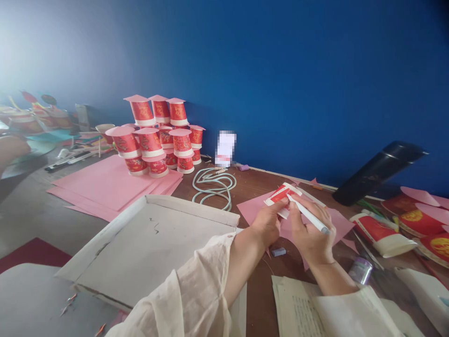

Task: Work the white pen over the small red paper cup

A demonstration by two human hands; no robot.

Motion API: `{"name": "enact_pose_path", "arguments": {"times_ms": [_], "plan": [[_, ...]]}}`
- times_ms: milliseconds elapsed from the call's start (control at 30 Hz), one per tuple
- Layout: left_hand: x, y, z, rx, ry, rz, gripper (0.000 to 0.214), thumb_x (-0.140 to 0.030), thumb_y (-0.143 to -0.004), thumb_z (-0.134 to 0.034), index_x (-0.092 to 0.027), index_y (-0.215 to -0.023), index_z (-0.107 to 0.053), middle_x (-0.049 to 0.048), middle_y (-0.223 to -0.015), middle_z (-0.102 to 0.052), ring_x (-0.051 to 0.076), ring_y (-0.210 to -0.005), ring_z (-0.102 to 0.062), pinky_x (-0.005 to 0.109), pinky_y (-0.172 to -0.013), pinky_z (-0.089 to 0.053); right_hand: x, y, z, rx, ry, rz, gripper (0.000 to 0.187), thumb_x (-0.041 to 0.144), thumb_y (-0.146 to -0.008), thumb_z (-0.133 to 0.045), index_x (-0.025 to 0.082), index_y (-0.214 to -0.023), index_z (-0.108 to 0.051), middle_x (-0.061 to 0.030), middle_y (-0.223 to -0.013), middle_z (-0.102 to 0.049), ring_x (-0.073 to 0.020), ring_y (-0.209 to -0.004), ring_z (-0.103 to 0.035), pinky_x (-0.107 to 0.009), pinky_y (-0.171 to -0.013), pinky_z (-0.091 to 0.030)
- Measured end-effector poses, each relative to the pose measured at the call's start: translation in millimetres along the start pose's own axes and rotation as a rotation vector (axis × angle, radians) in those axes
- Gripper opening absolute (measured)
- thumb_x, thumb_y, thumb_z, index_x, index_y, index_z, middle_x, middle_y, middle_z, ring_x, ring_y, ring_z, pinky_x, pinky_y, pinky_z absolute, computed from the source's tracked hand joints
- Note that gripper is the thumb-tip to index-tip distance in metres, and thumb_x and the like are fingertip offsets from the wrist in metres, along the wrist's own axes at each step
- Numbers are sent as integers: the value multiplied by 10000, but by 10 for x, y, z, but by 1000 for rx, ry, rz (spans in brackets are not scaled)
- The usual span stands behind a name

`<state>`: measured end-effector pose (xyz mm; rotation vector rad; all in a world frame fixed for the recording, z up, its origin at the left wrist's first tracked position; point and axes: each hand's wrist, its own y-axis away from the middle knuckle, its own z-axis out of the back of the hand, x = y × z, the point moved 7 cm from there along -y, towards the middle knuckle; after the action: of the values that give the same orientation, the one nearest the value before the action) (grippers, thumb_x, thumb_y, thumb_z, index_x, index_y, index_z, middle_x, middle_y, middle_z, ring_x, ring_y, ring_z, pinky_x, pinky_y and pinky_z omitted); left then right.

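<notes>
"What's to the left of the grip?"

"Well left, stacked red paper cups (pixel 143 112) with pink paper tops. A shallow white cardboard tray (pixel 150 234) lies nearer, then a coiled pale cable (pixel 214 192) beyond the left wrist."

"And the left hand (pixel 269 219) itself?"

"Thumb and fingers pinch a red-and-white paper piece (pixel 279 194), over a pink paper sheet (pixel 250 207) that spreads beneath both hands. Fingers hide part of the piece, so I can't tell its full outline."

"Where's the white marker (pixel 309 215)?"

"Just right of that pinch, in the right hand (pixel 313 231), thumb and fingers closed round the barrel."

"Which way does it point?"

"Tip leftward and away from the person, at the red-and-white paper piece; the blunt end comes back rightward, toward the person. Its long axis runs slantwise between. Whether the tip touches, I can't tell."

"And right of the grip?"

"A black bottle (pixel 379 173) stands farther off, and a red-and-white paper cup (pixel 380 229) lies nearer, on its side."
</notes>
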<state>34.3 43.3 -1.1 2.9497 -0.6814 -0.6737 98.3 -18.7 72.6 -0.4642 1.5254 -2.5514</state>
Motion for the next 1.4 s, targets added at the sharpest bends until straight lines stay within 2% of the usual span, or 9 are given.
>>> {"name": "enact_pose_path", "arguments": {"times_ms": [567,933,1167,1400], "plan": [[-6,18,6,-50,27,17,236,-193,-569,-790,-132,-777,-696,51,-776,-687,200,-916,-631,305,-950,-394,-5,0,-17,3,27,-20,218,264,-837,-562,179,-1000,-679,-73,-962,-719,-201,-850,-658,-370,-854,-483],[-11,9,14,-67,61,37,169,-153,-633,-743,-134,-794,-696,51,-801,-679,160,-872,-622,269,-932,-407,-9,2,-14,4,34,-15,209,248,-830,-574,194,-1006,-672,-57,-959,-718,-181,-857,-650,-341,-862,-467],[-19,2,37,-85,70,39,171,-150,-621,-755,-143,-779,-691,49,-776,-675,174,-898,-622,274,-947,-400,1,-5,5,-17,45,-4,208,233,-823,-581,197,-1005,-675,-51,-949,-722,-173,-840,-654,-329,-852,-477],[-19,-8,40,-78,77,36,175,-158,-628,-748,-151,-793,-692,42,-781,-678,162,-879,-624,272,-944,-406,-21,-1,-9,0,57,-26,210,252,-833,-558,187,-993,-679,-65,-955,-722,-197,-847,-660,-359,-838,-490]]}}
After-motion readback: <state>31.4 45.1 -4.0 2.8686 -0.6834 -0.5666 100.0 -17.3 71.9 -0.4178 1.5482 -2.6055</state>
